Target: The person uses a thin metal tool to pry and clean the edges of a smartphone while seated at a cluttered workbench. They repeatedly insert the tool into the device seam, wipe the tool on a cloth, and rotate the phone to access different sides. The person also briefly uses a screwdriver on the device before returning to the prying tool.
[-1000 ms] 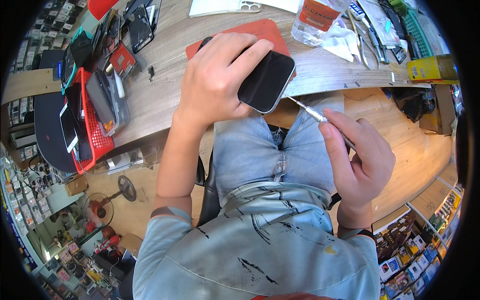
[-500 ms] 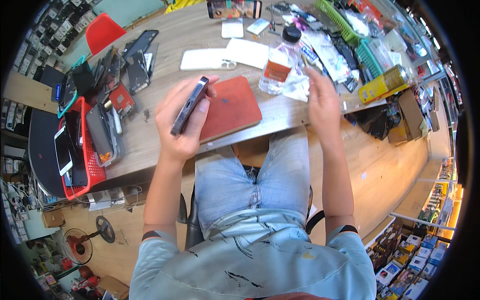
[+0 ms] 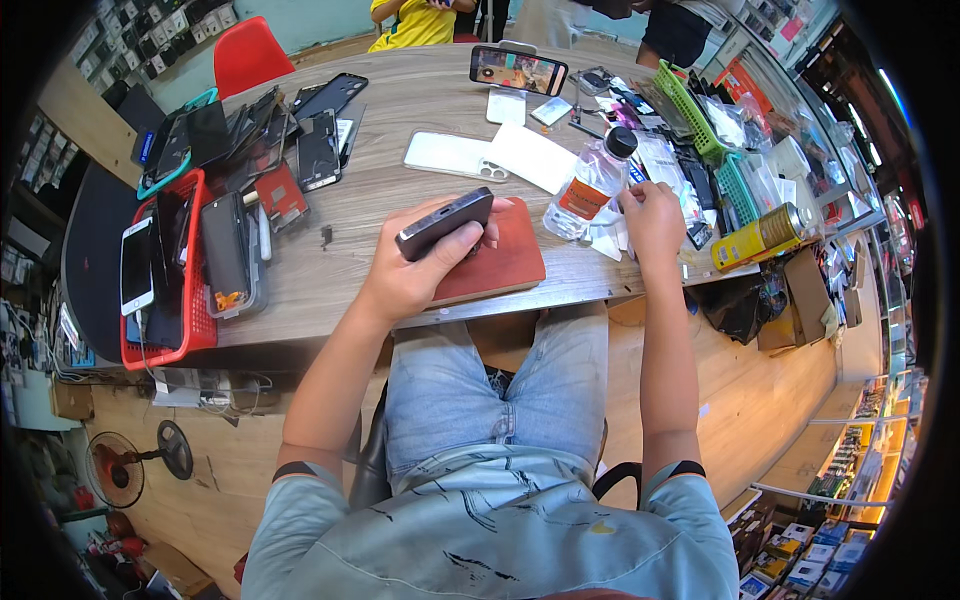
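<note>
My left hand (image 3: 405, 265) is closed around a dark smartphone (image 3: 445, 225), which it holds tilted over a reddish-brown pad (image 3: 515, 255) at the table's near edge. To the right stands a clear bottle (image 3: 570, 222) with a black cap and an orange label. Just beside the bottle, my right hand (image 3: 657, 228) is closed with its fingertips bent together. Whatever lies between those fingertips is too small to make out. A crumpled white tissue (image 3: 606, 243) lies by the bottle's base, close to this hand.
Beyond the pad lie a white phone case (image 3: 445, 153) and white paper (image 3: 530, 157). A propped phone (image 3: 518, 70) stands farther back. On the left are a red basket (image 3: 205, 310) and several phone parts; on the right, a yellow can (image 3: 755, 240) and green baskets (image 3: 690, 110). Other people stand at the far side.
My right hand has come down beside the bottle and tissue, its fingers now bent together. My left hand has turned the phone flatter. The view has tipped up, showing people beyond the table.
</note>
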A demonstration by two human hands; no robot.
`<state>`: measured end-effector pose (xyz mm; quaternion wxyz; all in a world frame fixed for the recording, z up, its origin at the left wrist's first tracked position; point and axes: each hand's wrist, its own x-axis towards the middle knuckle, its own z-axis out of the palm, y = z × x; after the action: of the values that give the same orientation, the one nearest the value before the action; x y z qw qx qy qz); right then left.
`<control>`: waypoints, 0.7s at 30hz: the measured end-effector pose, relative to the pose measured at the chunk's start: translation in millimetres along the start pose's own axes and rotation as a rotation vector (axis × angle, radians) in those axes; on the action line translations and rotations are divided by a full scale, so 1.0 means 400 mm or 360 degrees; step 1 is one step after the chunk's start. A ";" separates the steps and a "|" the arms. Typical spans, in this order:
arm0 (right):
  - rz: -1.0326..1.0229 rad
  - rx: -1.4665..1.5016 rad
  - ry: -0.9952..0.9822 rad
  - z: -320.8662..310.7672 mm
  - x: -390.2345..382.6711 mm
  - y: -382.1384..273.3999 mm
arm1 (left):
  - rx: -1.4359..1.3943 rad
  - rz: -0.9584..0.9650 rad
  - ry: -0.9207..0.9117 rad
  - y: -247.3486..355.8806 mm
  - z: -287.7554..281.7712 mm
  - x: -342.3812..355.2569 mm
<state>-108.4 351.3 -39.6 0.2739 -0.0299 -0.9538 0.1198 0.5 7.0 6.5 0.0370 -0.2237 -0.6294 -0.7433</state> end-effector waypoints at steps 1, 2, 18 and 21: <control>-0.0003 -0.0010 -0.0037 0.002 0.005 -0.002 | 0.0032 0.0001 0.0000 0.000 0.000 0.000; -0.0004 -0.0023 -0.0076 0.004 0.009 -0.002 | 0.0062 0.0000 -0.0003 -0.001 0.001 0.000; -0.0044 -0.0004 0.0043 0.028 0.023 0.031 | 0.0470 0.0393 -0.0204 -0.013 -0.004 0.018; -0.0058 0.0201 0.0117 0.034 0.029 0.042 | 0.0402 0.0359 -0.0175 -0.014 0.002 0.016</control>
<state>-125.5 365.9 -48.9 0.3123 0.0005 -0.9340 0.1734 -6.9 10.2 4.1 0.1136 -0.3267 -0.6897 -0.6361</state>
